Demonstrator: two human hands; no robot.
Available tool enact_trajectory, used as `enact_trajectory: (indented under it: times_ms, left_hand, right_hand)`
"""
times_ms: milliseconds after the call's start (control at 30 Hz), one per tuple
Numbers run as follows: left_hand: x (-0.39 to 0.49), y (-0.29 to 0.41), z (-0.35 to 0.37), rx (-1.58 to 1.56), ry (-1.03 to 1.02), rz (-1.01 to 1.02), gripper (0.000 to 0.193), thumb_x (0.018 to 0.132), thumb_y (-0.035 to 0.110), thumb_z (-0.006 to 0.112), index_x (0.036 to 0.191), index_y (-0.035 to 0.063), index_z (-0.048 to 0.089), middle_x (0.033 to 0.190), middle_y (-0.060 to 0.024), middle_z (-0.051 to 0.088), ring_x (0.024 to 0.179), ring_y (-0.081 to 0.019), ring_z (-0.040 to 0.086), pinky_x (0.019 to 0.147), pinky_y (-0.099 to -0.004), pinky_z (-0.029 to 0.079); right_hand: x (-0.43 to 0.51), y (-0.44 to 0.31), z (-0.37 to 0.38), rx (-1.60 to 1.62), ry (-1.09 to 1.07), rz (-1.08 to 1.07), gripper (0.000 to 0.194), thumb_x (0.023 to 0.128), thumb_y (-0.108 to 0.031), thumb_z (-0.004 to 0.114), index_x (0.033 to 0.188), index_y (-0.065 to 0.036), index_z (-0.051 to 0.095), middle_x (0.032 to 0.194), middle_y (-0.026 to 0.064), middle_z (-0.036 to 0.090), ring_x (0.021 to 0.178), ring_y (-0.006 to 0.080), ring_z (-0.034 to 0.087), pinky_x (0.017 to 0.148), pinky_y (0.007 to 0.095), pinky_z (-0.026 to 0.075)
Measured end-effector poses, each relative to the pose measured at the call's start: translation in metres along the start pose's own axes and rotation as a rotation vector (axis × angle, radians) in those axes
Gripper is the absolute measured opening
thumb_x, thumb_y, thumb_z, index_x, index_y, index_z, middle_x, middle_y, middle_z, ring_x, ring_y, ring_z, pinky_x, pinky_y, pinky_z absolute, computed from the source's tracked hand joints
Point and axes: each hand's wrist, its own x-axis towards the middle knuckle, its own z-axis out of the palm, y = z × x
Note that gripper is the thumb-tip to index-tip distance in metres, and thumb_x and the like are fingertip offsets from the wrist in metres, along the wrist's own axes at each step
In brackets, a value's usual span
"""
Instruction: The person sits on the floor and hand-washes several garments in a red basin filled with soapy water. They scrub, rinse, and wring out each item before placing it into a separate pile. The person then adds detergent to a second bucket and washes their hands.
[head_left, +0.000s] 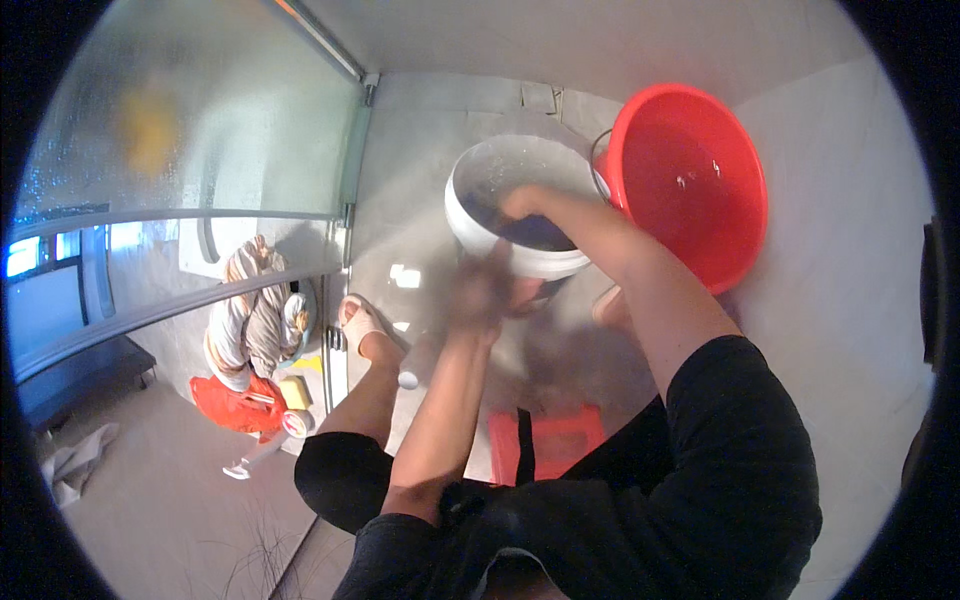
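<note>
A white bucket (480, 221) stands on the floor before me, tilted towards my body, with dark contents low inside it. My right hand (523, 202) reaches over the rim into this bucket; its fingers are partly hidden, so I cannot tell what they hold. Just outside the near wall, my left hand (484, 289) is badly blurred at the bucket's lower side, and its grip is unclear. A large red plastic tub (694, 180) stands on the right, close beside the bucket, with some shiny spots inside.
A glass shower partition (300, 150) rises at the left. Beyond it lie twisted striped cloths (240, 307), a red plastic bag (225, 401), a yellow sponge (294, 392) and a roll of tape (298, 424). A red plastic stool (506, 442) is beneath me. Walls stand behind the buckets and at right.
</note>
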Motion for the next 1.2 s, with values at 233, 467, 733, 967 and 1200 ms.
enact_trajectory:
  times_ms: [233, 467, 733, 967, 1200]
  left_hand:
    - [0.038, 0.010, -0.005, -0.039, 0.006, -0.041, 0.038, 0.084, 0.026, 0.059, 0.095, -0.0048, 0.041, 0.081, -0.0243, 0.058, 0.068, -0.0326, 0.063, 0.060, -0.0390, 0.057]
    - [0.058, 0.024, 0.002, -0.004, 0.042, -0.036, 0.036, 0.084, 0.027, 0.061, 0.090, -0.0057, 0.046, 0.070, -0.0188, 0.058, 0.059, -0.0305, 0.062, 0.055, -0.0403, 0.057]
    - [0.126, -0.009, -0.032, 0.386, -0.067, 0.585, 0.031, 0.083, 0.022, 0.062, 0.087, -0.0034, 0.044, 0.069, -0.0186, 0.057, 0.059, -0.0303, 0.061, 0.054, -0.0426, 0.057]
    - [0.068, 0.016, -0.004, -0.035, 0.044, 0.088, 0.028, 0.084, 0.021, 0.061, 0.084, -0.0003, 0.043, 0.070, -0.0166, 0.057, 0.058, -0.0291, 0.061, 0.054, -0.0420, 0.057]
    - [-0.007, -0.023, -0.014, -0.135, 0.150, -0.008, 0.019, 0.086, 0.017, 0.056, 0.087, 0.0028, 0.044, 0.075, -0.0158, 0.059, 0.062, -0.0272, 0.062, 0.058, -0.0388, 0.057]
  right_hand:
    - [0.040, 0.022, -0.018, 0.117, -0.104, 0.086, 0.069, 0.068, -0.051, 0.064, 0.118, -0.004, 0.055, 0.121, 0.0130, 0.053, 0.110, 0.0276, 0.049, 0.094, 0.0352, 0.036]
    - [0.051, 0.033, -0.037, -0.022, -0.077, 0.092, 0.069, 0.068, -0.053, 0.063, 0.117, -0.005, 0.056, 0.121, 0.0137, 0.053, 0.109, 0.0281, 0.050, 0.093, 0.0360, 0.037]
    - [0.045, 0.036, -0.053, -0.044, -0.108, 0.093, 0.070, 0.067, -0.054, 0.062, 0.116, -0.004, 0.056, 0.119, 0.0148, 0.054, 0.108, 0.0286, 0.051, 0.092, 0.0368, 0.038]
    - [0.043, 0.024, -0.046, -0.158, -0.149, 0.064, 0.071, 0.067, -0.056, 0.061, 0.115, -0.004, 0.056, 0.118, 0.0158, 0.055, 0.107, 0.0289, 0.052, 0.091, 0.0375, 0.039]
    - [0.011, -0.018, 0.014, -0.353, -0.034, 0.033, 0.069, 0.065, -0.055, 0.063, 0.111, -0.005, 0.059, 0.115, 0.0181, 0.056, 0.104, 0.0298, 0.054, 0.090, 0.0382, 0.041]
